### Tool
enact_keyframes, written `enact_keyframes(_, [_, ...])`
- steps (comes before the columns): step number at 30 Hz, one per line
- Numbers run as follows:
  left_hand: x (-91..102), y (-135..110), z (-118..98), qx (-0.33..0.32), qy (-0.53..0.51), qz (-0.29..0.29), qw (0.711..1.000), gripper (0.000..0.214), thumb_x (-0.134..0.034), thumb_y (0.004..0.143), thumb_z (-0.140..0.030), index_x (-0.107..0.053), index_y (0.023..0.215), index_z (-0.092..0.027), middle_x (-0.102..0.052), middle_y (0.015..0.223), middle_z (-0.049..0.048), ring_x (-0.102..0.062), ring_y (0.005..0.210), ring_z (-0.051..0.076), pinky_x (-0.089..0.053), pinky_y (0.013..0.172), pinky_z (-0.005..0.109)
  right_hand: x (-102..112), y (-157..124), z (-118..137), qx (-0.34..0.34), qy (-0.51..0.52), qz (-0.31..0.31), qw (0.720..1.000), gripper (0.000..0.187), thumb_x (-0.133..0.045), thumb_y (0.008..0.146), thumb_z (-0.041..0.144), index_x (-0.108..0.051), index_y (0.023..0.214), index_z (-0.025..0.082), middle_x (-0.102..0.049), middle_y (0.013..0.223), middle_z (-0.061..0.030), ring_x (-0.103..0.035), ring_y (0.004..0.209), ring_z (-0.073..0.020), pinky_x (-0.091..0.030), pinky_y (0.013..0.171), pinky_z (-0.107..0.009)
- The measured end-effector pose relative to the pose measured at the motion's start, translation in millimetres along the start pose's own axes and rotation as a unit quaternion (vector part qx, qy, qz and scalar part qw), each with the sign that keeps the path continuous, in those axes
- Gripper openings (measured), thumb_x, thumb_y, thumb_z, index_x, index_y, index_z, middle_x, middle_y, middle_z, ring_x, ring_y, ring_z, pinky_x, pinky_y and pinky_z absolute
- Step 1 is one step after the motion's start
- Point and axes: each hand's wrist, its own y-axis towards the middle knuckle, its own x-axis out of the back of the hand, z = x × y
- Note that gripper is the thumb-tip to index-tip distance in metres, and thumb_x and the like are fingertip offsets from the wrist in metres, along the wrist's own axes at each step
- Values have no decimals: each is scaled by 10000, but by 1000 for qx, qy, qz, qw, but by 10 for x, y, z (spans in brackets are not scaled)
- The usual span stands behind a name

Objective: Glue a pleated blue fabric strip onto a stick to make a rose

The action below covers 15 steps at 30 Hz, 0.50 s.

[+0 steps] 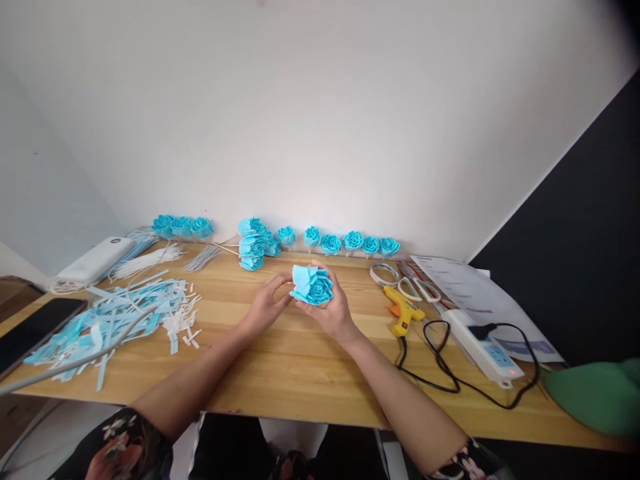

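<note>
A blue paper rose [313, 285] is held above the middle of the wooden table [300, 373]. My right hand [334, 312] cups it from below and the right, fingers wrapped round it. My left hand [265, 303] pinches its left edge with thumb and fingertips. Both forearms reach in from the near edge.
Finished blue roses [350, 242] line the back wall, with more in a cluster [254, 243]. Blue and white strips [115, 320] pile at the left beside a phone [35, 330] and a white power bank [95, 261]. At the right lie a yellow glue gun [404, 311], scissors [417, 288], a power strip [483, 347], papers [475, 293], and a green object [600, 393].
</note>
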Motion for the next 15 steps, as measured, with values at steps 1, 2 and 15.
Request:
enact_keyframes(1, [-21,1,18,-3,21,-12,1000,265,-619,832,-246,-638,1087,-176,-655,1154,123,-590,1104,258,-446,1001,416,0,1,4,-2,8,-1,1000,741,-816,716,353,-473,1368,269,-585,1319,-108,-618,1152,-255,-499,1005,-401])
enact_keyframes(2, [-42,2,32,-6,35,-18,999,294,-623,818,-232,-630,1106,-175,-649,1170,130,-588,1110,262,-451,997,420,-1,1,9,-5,15,-2,1000,724,-814,717,358,-481,1354,265,-588,1321,-109,-623,1144,-256,-504,998,-402])
enact_keyframes(15, [-118,-7,147,97,-121,4,988,364,-608,846,-504,-697,806,-153,-727,819,64,-663,808,210,-520,790,322,18,46,42,5,21,20,1000,788,-817,670,492,-497,1355,269,-635,1272,-92,-575,1221,-285,-430,1065,-438])
